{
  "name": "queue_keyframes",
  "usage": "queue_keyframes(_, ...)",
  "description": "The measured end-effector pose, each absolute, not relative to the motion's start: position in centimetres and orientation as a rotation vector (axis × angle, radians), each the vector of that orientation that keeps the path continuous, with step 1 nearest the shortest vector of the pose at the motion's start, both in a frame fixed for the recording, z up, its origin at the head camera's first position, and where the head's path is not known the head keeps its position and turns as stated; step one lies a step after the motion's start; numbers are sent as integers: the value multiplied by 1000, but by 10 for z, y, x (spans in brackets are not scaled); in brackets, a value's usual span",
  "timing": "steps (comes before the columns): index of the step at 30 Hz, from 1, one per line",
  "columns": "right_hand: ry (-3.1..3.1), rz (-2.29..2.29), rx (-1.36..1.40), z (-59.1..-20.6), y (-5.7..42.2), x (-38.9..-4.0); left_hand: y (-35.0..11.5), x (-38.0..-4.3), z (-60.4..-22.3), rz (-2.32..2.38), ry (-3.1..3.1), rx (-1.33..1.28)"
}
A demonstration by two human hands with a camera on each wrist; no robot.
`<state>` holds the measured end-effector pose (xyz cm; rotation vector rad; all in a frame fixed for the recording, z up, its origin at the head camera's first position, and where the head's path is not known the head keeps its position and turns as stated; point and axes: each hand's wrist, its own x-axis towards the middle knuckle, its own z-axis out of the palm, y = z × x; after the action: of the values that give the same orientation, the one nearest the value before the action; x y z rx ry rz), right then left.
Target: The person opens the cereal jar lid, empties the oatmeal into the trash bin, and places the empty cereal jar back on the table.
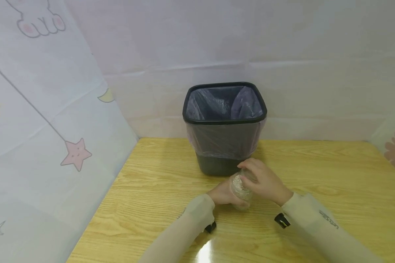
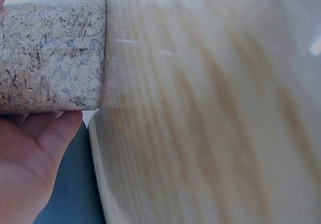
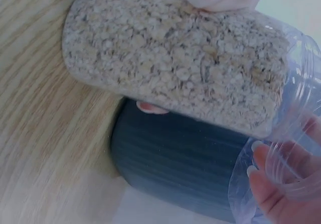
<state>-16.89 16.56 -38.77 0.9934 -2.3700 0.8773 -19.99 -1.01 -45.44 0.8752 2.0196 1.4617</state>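
A clear jar (image 1: 240, 187) of oat flakes stands in front of the bin, a little tilted. My left hand (image 1: 221, 193) grips it round the side. The flakes (image 3: 175, 58) fill most of the jar in the right wrist view, and its mouth looks uncovered. Between the fingers of my right hand (image 1: 266, 182) is a clear, threaded lid (image 3: 287, 178), held beside the jar's mouth. In the left wrist view the lower part of the jar (image 2: 52, 58) shows, with left-hand fingers (image 2: 60, 131) against its side.
A dark bin (image 1: 230, 140) lined with a thin clear bag (image 1: 200, 104) stands on the wooden table (image 1: 158, 175), just beyond the hands. Pale printed cloth (image 1: 171, 44) hangs behind the table and along its left side.
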Motion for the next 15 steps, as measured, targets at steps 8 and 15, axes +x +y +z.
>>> queue_keyframes(8, -2331, 858, 971, -389, 175, -169, -11, -199, -456, 1493, 2040, 816)
queue_keyframes(15, -2363, 821, 918, -394, 185, -168, -13, -198, -456, 1495, 2074, 888)
